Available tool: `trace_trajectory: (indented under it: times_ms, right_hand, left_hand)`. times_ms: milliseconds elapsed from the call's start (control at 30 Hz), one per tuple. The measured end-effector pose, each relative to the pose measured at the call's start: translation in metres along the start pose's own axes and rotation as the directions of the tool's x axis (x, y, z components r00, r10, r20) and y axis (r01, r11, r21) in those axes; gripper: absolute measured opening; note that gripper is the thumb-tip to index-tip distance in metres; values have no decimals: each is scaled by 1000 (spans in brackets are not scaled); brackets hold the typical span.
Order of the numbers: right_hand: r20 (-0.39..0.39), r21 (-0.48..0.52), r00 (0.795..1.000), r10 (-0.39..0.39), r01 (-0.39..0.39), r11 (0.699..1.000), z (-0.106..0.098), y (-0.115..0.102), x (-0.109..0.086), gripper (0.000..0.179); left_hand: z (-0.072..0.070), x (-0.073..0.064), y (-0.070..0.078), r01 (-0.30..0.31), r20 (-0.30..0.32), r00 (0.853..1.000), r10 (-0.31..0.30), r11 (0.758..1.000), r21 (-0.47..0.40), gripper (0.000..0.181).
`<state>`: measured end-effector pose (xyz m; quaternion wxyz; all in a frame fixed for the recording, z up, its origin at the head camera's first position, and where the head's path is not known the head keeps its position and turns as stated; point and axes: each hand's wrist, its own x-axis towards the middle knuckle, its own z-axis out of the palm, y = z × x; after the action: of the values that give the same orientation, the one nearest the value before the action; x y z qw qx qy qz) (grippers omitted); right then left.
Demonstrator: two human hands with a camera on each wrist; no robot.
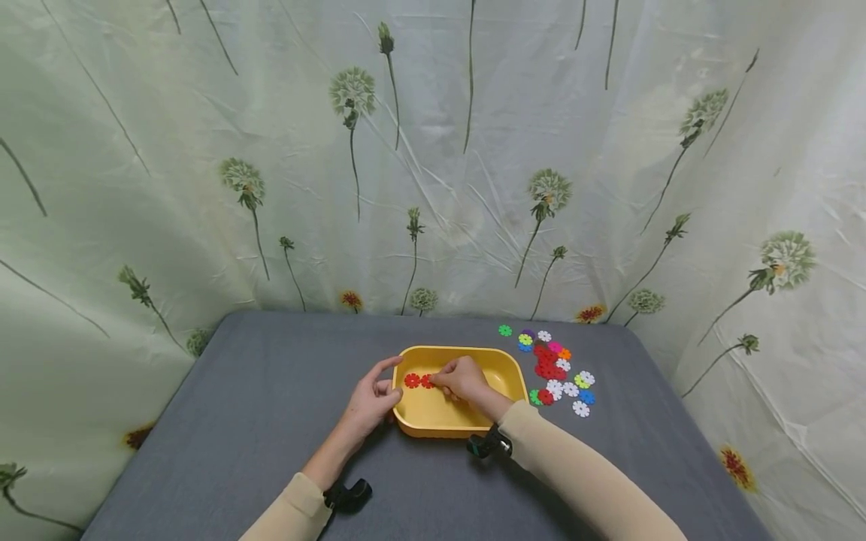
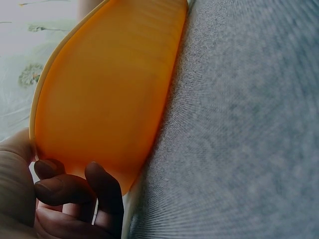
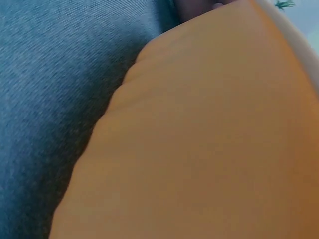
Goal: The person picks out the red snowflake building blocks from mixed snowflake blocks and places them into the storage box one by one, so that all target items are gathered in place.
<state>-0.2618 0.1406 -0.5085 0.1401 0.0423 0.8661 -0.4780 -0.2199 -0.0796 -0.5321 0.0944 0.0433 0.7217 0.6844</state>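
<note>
A yellow plastic tray [image 1: 460, 434] with rounded corners lies on the table. My left hand [image 1: 368, 402] holds it at its left end; in the left wrist view the curled fingers [image 2: 65, 189] are against the orange-looking outer wall [image 2: 109, 89]. My right hand [image 1: 463, 379] reaches inside the tray and pinches a red snowflake disc [image 1: 426, 382], partly covered by the fingertips. Another red snowflake disc [image 1: 412, 380] lies to its left on the tray floor. In the right wrist view the tray's outer wall [image 3: 199, 139] hides the right hand's fingers.
Loose snowflake discs in white, red, green, blue and other colours lie right of the tray, among them a white disc [image 1: 581, 409] and a green disc [image 1: 505, 330]. A grey cloth [image 1: 284, 398] covers the table. A curtain with dandelion prints [image 1: 460, 188] hangs behind.
</note>
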Motion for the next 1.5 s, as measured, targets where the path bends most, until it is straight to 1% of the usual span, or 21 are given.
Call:
trace_trajectory:
  times_ms: [100,333,533,700,900,1067,1167,1267,1333,1400,1500]
  right_hand:
    - [22,27,1000,5,-6,1000,-3,-3,-2,28]
    - [78,133,997,14,-24,991,-15,-10,-7,20]
    - [115,173,993,-15,-6,985,-36,-17,-18,27]
    - [110,231,993,-30,4,973,-55,-20,-30,32]
    - [67,288,998,-20,-1,958,-75,-17,-43,38]
    - [30,404,999,-19,5,915,-94,-4,-48,50]
    - [-6,446,1000,-23,23,895,-106,6,-49,57]
    - [-64,447,998,-25,51,893,-121,16,-49,59]
    - [-124,441,992,-15,68,895,-130,24,-47,55]
    - [-182,427,983,7,73,901,-139,32,-45,53]
    - [-252,417,966,61,51,908,-150,45,-41,52]
  left_hand:
    - [0,1,-1,3,-2,1000,-3,1000,6,64]
    - [0,2,-2,3,-7,1000,-2,1000,23,62]
    - [0,0,-1,3,-4,1000,-3,1000,23,63]
    - [0,-1,0,-1,-3,1000,1,1000,10,63]
    - [0,0,-1,-4,-8,1000,4,1000,7,63]
    - [1,0,-1,2,-3,1000,-2,1000,18,63]
    - [1,0,-1,1,0,1000,-1,1000,23,63]
    - [1,0,-1,0,0,1000,0,1000,23,63]
    - [1,0,-1,5,-5,1000,-5,1000,20,62]
    - [1,-1,-1,6,-9,1000,-6,1000,21,63]
    - [1,0,-2,9,-12,1000,-9,1000,22,63]
